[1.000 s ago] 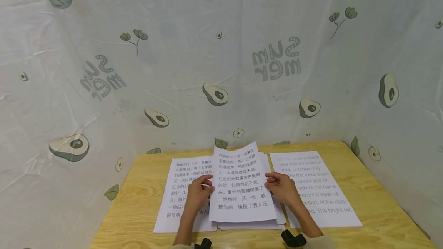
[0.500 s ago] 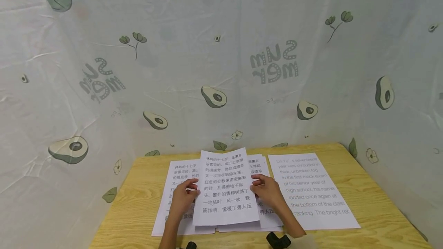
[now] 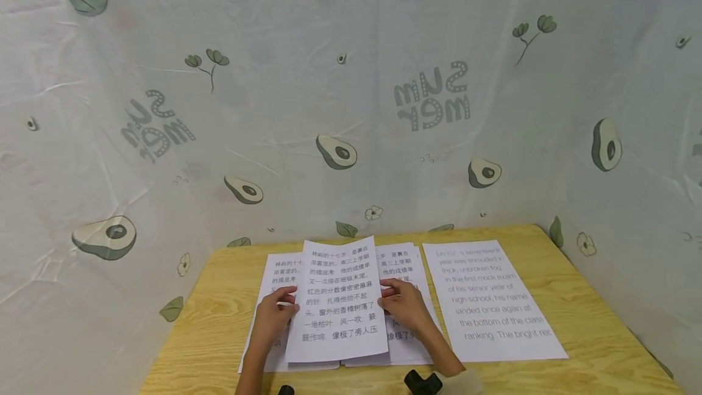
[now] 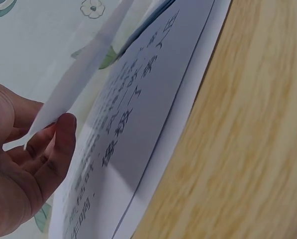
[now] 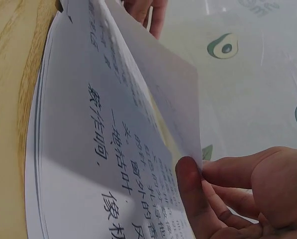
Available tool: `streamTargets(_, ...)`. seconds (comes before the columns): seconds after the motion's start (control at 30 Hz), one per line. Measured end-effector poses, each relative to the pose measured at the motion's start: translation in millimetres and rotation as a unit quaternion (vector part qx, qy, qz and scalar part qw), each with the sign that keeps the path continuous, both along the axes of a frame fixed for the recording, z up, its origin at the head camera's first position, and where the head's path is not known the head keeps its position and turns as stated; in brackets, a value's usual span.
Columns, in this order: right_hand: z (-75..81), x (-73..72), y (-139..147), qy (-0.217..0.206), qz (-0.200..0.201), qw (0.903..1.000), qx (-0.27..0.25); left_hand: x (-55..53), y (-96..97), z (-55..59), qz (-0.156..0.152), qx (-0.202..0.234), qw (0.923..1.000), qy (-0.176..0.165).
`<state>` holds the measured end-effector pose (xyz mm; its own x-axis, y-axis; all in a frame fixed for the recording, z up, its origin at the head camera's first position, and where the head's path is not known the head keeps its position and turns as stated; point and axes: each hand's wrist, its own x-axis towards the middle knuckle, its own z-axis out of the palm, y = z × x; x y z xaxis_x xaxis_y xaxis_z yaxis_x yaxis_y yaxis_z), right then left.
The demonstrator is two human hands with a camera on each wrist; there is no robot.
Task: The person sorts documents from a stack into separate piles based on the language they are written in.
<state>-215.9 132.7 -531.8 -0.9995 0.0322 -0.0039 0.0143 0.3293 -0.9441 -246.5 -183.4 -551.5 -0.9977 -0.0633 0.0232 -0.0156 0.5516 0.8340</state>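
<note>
1. The sheet [image 3: 340,303] is up off the table [image 3: 592,346], in the air between two hands. Black Chinese words face the person.
2. The left hand [image 3: 274,316] pinches the sheet by its left edge, thumb on one side and fingers on the other.
3. The right hand [image 3: 406,306] pinches the right edge in the same way, so both hands are grasping the one sheet.
4. The sheet leans a little and is bent, not quite flat. From the right wrist, its back looks plain and pale.
5. Behind it, on the left, lies the left paper [image 3: 280,285]. It has Chinese words too, and the sheet hides part of it.
6. Next comes the middle pile [image 3: 397,267], partly hidden by the sheet and the right hand. It also has Chinese words on top, and some edges poke out.
7. On the right, the English page [image 3: 493,300] lies flat, just beside the middle pile. Its top line starts with "Lin Yu".
8. The table is yellow, with wood lines.
9. Around the table hangs a pale cloth [image 3: 274,78] with avocados, leaves, flowers and the word "summer" printed backwards.
10. A black thing [image 3: 422,383] sits at the right wrist, near a light sleeve [image 3: 462,383].
</note>
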Motion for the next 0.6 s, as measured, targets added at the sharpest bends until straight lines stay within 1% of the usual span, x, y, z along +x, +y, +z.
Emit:
streamTargets(0.17, -3.4, -1.5, -7, 0.002, 0.014, 0.9999, 0.000, 0.4, -9.0, -0.5, 0.001, -0.002, 1.0000, 0.001)
streamTargets(0.4, -4.3, -2.5, -18, 0.008, 0.029, 0.9995, -0.001, 2.0, -20.7, 2.1, 0.006, -0.022, 0.9997, 0.000)
streamTargets(0.6, -4.6, -5.2, -28, 0.009, 0.045, 0.9989, -0.009, 3.4, -31.5, 4.3, 0.016, -0.018, 0.9997, 0.000)
